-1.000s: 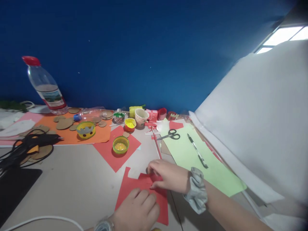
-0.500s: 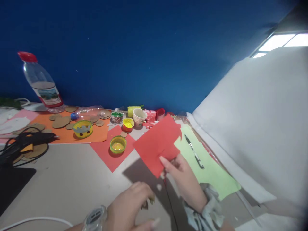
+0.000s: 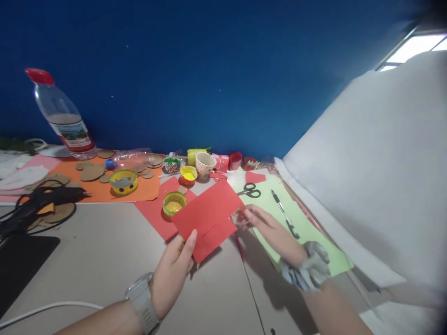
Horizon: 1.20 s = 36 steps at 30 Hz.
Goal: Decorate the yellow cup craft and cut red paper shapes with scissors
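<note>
Orange sheet (image 3: 148, 192): we saw it lying flat.
Red-capped bottle (image 3: 70, 126): stood near the sheet's far edge.
Glue gun (image 3: 57, 195): we found it at the sheet's left.
Blue wall (image 3: 188, 70): rose beyond the sheet.

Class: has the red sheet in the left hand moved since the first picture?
Yes: the red sheet has lifted and shifted forward, closer to the yellow-green bowl on the red paper, which stays put.

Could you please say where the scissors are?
In the head view, the scissors lie right of centre, largely on the green paper, beyond the held red sheet and left of the pen.
</note>
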Each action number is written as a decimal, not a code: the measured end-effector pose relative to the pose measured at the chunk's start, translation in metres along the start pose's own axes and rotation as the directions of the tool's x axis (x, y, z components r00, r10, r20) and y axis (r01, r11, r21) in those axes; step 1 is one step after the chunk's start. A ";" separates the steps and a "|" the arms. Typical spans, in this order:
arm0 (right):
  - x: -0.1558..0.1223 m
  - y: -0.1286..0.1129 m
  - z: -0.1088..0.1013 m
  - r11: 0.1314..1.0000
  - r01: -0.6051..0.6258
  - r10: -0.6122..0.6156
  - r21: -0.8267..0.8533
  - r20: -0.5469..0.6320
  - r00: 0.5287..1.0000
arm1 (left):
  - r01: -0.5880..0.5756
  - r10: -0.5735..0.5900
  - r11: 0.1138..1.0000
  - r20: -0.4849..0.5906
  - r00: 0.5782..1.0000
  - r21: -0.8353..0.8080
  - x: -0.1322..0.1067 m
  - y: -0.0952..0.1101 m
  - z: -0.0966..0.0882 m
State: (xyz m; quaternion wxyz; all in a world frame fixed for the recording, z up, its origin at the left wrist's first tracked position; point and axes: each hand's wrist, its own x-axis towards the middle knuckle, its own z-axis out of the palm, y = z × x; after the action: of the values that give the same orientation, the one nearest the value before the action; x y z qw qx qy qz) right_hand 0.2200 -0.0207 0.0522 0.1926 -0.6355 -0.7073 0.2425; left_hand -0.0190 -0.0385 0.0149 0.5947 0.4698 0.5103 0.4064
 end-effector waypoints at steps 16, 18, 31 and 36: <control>0.100 0.085 -0.048 0.818 0.092 -0.086 -0.567 0.038 0.996 | 0.024 -0.026 0.999 0.038 0.999 0.039 -0.001 0.000 -0.002; 0.102 0.084 -0.047 0.839 0.080 -0.089 -0.538 0.011 0.996 | 0.043 -0.047 0.998 0.074 0.996 0.045 -0.001 -0.002 -0.002; 0.048 0.049 -0.035 0.964 -0.099 0.193 0.246 -0.395 0.898 | -0.007 0.008 0.992 0.005 1.000 -0.125 0.004 -0.008 0.000; 0.032 -0.003 0.028 0.805 0.002 0.124 0.593 -0.171 0.977 | -0.002 -0.002 0.990 -0.033 0.999 -0.138 0.004 -0.010 -0.001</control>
State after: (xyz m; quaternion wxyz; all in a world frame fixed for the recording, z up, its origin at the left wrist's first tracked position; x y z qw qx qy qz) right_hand 0.1972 0.0083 0.0300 0.4431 -0.5878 -0.5528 0.3905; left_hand -0.0198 -0.0371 0.0045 0.6173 0.4210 0.4906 0.4484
